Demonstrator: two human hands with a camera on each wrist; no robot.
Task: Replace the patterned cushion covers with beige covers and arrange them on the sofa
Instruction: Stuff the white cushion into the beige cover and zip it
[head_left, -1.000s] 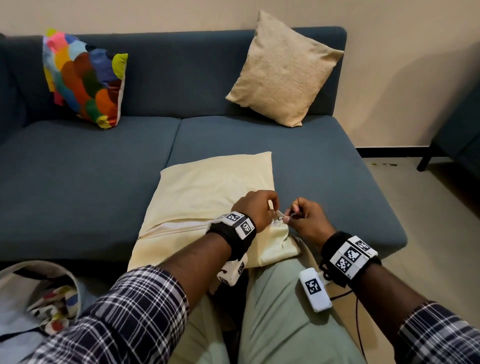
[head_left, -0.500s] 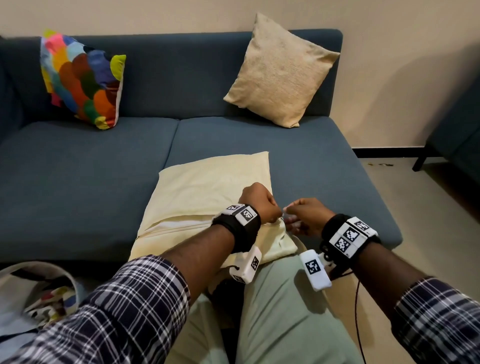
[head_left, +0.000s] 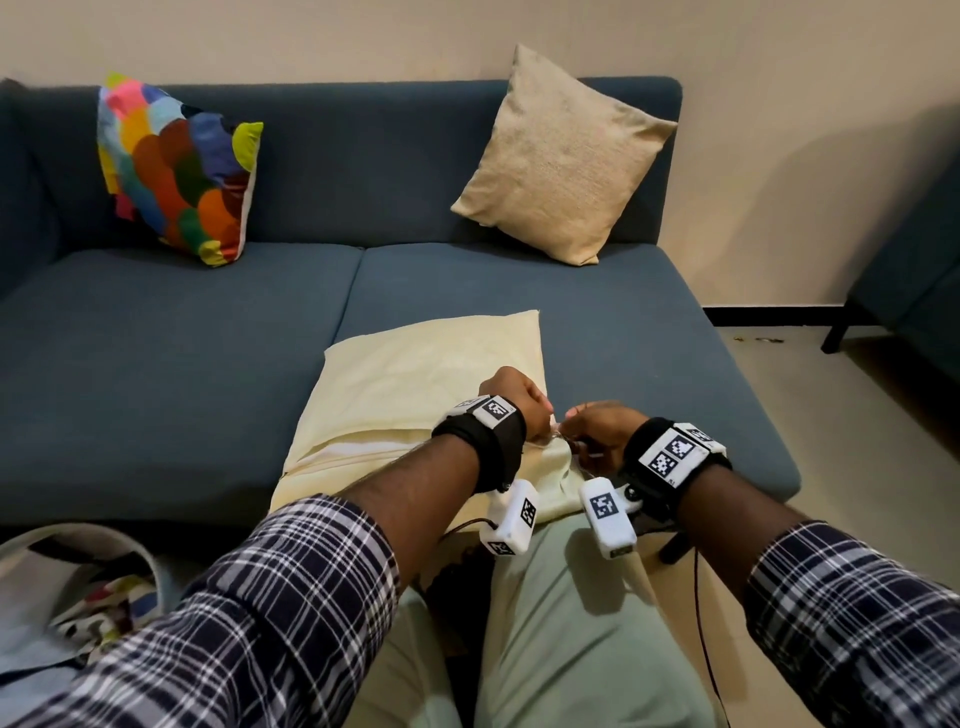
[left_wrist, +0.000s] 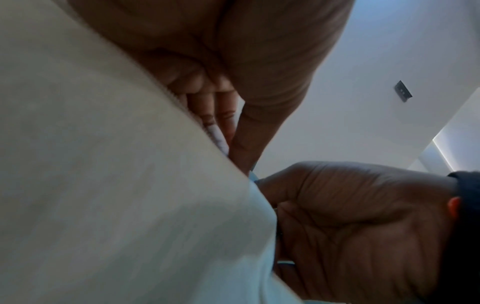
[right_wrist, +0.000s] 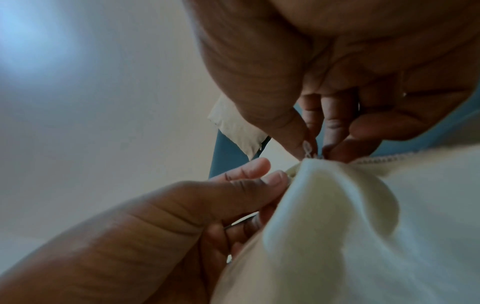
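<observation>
- Patterned cushion (head_left: 179, 169) leans on sofa (head_left: 156, 364) backrest, far left, well apart from both hands.
- Cream cushion (head_left: 415, 384) lies flat on seat, its near corner at the hands.
- Left hand (head_left: 511, 397) pinches cover fabric beside the zipper (right_wrist: 376, 158).
- Right hand (head_left: 602, 431) pinches the zipper pull (right_wrist: 309, 149).
- Beige cushion (head_left: 563, 156) leans at right.

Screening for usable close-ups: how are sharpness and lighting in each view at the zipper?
Head view: evenly lit, sharp, edges bowed by the wide lens; the hands hide the zipper. Left wrist view: dim, soft, mostly cream cover. Right wrist view: right hand pinching the zipper pull is fairly readable, left hand blurred, glare top left.
</observation>
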